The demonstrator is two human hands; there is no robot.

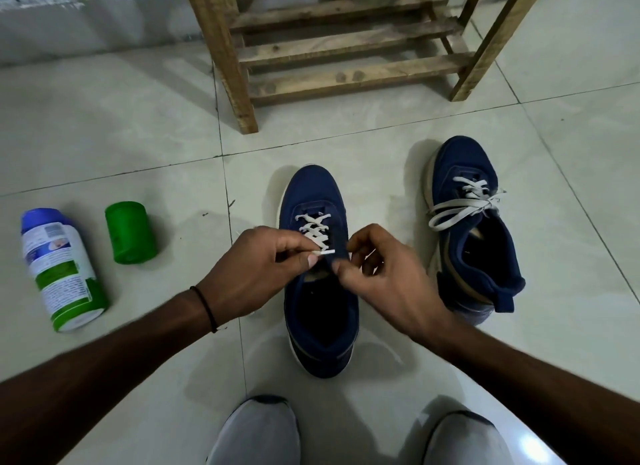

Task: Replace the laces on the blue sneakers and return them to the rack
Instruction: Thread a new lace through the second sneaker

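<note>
Pose: left hand point(250, 274) pinches lace tip point(327, 252) | right hand point(388, 284) pinches sneaker point(311, 187)

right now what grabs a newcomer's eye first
At centre, the left hand pinches a white lace tip over the half-laced blue sneaker, the right hand gripping its eyelet edge. The second sneaker stands at right, already tied; a white bottle and green cap sit on the floor at left.
</note>
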